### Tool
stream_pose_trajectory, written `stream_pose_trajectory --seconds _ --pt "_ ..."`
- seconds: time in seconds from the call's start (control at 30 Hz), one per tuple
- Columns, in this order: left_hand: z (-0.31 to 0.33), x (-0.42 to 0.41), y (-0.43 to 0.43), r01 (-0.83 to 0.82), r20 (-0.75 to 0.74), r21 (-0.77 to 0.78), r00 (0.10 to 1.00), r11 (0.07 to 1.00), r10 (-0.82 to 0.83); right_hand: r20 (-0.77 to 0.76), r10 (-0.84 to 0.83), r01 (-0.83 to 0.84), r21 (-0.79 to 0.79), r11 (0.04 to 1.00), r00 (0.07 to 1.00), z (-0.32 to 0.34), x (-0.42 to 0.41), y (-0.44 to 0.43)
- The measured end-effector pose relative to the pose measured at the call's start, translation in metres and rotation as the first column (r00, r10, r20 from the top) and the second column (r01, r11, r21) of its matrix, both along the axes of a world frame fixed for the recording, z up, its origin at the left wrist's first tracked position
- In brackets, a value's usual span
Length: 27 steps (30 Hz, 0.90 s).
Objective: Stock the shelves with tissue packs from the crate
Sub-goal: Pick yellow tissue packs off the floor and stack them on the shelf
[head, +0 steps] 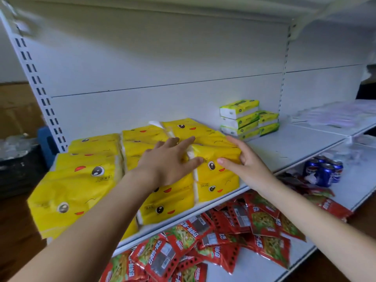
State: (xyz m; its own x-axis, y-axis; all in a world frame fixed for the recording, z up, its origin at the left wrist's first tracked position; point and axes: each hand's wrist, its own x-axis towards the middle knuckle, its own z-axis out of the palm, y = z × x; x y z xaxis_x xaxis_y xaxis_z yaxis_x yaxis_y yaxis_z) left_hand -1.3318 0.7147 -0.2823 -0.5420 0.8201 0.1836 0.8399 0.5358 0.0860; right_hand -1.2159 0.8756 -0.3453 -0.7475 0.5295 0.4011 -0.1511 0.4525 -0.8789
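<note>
Several yellow tissue packs with cartoon faces lie stacked on the white shelf (289, 147), filling its left half. My left hand (168, 161) rests flat on the stack, fingers spread. My right hand (242, 161) grips the right end of the top front yellow tissue pack (215, 157), thumb on its front and fingers over its far edge. A big yellow pack (67, 192) hangs over the shelf's left front corner. No crate can be made out clearly.
A small stack of green-and-white tissue packs (244, 119) stands at the back of the shelf. Red snack packets (234, 228) litter the lower shelf, with blue drink cans (325, 169) to the right. A dark bin (18, 167) stands at left.
</note>
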Motion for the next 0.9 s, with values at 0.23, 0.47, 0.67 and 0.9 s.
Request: stream_pose_trajectory --seconds 0.23,0.47,0.67,0.9 --pt "0.021 -0.004 -0.033 0.023 0.040 0.239 0.999 0.971 -0.034 -0.198 -0.107 0.172 0.347 0.922 0.974 0.061 0.006 -0.036" --pt "0.016 -0.045 -0.167 -0.136 0.024 0.556 0.989 0.820 0.147 -0.200 0.360 -0.199 0.552 0.810 0.911 0.067 -0.050 -0.184" --pt "-0.065 -0.045 -0.311 -0.427 0.137 0.637 0.882 0.642 0.450 0.041 0.668 -0.628 0.390 0.674 0.743 -0.015 -0.093 -0.340" --pt "-0.211 -0.039 -0.417 -0.795 0.480 0.375 0.607 0.477 0.633 0.458 0.533 -0.668 0.207 0.715 0.712 -0.167 -0.161 -0.405"
